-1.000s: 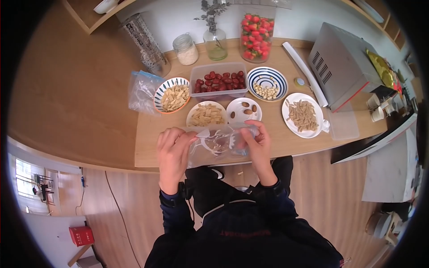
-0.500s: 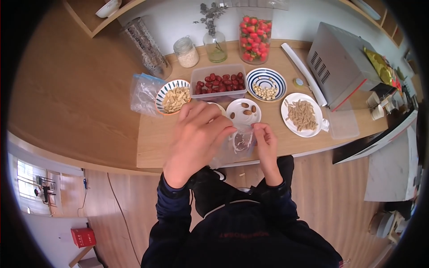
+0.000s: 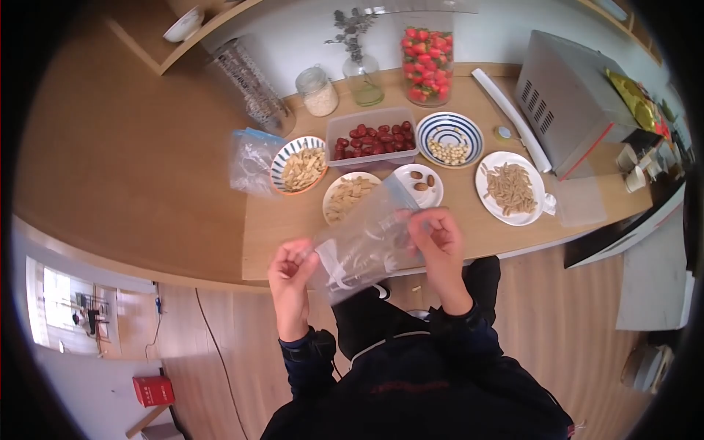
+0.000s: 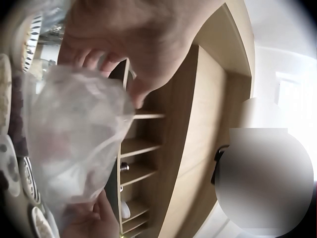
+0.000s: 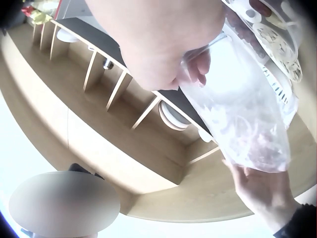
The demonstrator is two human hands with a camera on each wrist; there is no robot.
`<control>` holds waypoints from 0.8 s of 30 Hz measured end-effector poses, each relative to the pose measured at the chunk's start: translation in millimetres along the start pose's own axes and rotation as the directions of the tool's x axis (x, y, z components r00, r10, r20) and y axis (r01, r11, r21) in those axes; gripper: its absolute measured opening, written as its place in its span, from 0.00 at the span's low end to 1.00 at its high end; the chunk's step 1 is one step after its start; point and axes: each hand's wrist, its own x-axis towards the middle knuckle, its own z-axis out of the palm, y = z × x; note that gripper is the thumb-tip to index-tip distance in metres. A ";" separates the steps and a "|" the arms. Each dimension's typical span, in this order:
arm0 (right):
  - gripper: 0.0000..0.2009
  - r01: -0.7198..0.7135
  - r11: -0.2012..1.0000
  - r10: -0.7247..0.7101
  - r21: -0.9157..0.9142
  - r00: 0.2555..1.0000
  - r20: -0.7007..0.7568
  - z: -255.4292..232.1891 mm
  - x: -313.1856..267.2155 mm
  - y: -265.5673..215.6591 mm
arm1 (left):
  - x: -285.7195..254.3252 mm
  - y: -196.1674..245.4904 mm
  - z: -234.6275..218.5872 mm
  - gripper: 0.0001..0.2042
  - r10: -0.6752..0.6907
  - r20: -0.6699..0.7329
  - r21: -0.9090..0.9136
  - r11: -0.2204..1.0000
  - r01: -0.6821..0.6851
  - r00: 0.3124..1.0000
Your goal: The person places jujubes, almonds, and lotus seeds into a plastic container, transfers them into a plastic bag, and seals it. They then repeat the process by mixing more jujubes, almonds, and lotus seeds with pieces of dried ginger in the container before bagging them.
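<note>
Both hands hold a clear plastic zip bag (image 3: 363, 242) above the table's front edge, tilted, with its bluish strip at the upper right. My left hand (image 3: 292, 275) pinches the lower left side between thumb and fingers. On the other side, my right hand (image 3: 442, 253) pinches the bag near its blue strip. In the left wrist view the bag (image 4: 74, 134) spreads wide between the two hands. White markings show on its film. Behind it stand a plate of pale slices (image 3: 345, 196), partly covered, and a small white plate (image 3: 434, 192) with a few brown nuts or dates.
A tub of red dates (image 3: 372, 139) sits behind the plates. Left are a striped bowl (image 3: 299, 165) and more plastic bags (image 3: 253, 163). Right are a blue-ringed bowl (image 3: 449, 139), a plate of brown pieces (image 3: 510, 188) and a grey oven (image 3: 565, 103). Jars line the wall.
My left hand rose over the plates, then came back down to the bag's lower left. The bag, earlier bunched between the hands, is now spread out and tilted.
</note>
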 end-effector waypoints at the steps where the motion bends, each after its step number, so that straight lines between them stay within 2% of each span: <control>1: 0.07 0.051 0.994 -0.048 -0.092 0.998 0.033 1.2 -2.7 -0.1 | -5.7 -7.5 -11.6 0.08 0.001 -0.033 -0.003 1.000 -0.001 0.999; 3: 0.09 0.163 0.950 -0.137 -0.265 0.984 0.114 1.6 -7.2 1.0 | -15.8 -18.7 -29.3 0.09 0.001 -0.100 -0.011 1.000 -0.002 0.995; 6: 0.12 0.221 0.905 -0.223 -0.363 0.974 0.035 0.3 -5.6 17.4 | -23.1 -25.7 -48.4 0.07 0.107 -0.283 0.015 0.994 -0.107 0.953; 7: 0.12 0.224 0.898 -0.244 -0.380 0.970 -0.006 0.6 -4.8 18.3 | -23.6 -25.1 -54.9 0.06 0.098 -0.341 -0.002 0.994 -0.105 0.935; 9: 0.11 0.230 0.885 -0.286 -0.405 0.955 -0.083 2.1 -1.1 18.6 | -20.5 -20.6 -70.1 0.06 0.087 -0.457 -0.033 0.993 -0.114 0.885; 12: 0.11 0.235 0.895 -0.272 -0.379 0.961 -0.048 1.3 4.5 16.0 | 0.4 -40.5 -100.3 0.05 0.228 -0.620 0.031 0.963 -0.266 0.750; 13: 0.11 0.237 0.896 -0.264 -0.376 0.964 -0.022 -0.1 5.6 17.0 | 9.9 -58.0 -122.6 0.09 0.244 -0.617 0.058 0.962 -0.265 0.748; 14: 0.11 0.233 0.896 -0.259 -0.379 0.966 -0.018 -1.4 5.7 18.9 | 19.2 -68.1 -132.9 0.11 0.337 -0.653 0.253 0.941 -0.225 0.678; 16: 0.10 0.229 0.891 -0.260 -0.391 0.965 -0.026 -6.0 5.5 21.7 | 37.3 -79.8 -138.7 0.15 0.532 -0.640 0.591 0.802 -0.087 0.554; 17: 0.10 0.215 0.889 -0.253 -0.404 0.967 -0.042 -8.1 5.3 21.4 | 34.1 -62.4 -122.8 0.21 0.719 -0.441 0.888 0.436 0.146 0.537; 20: 0.10 0.171 0.871 -0.239 -0.460 0.966 -0.095 -16.5 0.9 21.4 | 35.7 -52.8 -101.2 0.23 0.655 -0.082 0.988 0.153 -0.026 0.751; 21: 0.10 0.161 0.859 -0.238 -0.487 0.966 -0.101 -19.8 1.4 22.1 | 42.4 -64.5 -100.1 0.22 0.486 -0.033 0.950 0.286 -0.123 0.873; 24: 0.09 0.123 0.848 -0.204 -0.515 0.973 -0.103 -25.6 -0.7 17.1 | 55.4 -109.3 -101.0 0.24 0.195 0.114 0.992 0.037 -0.123 0.974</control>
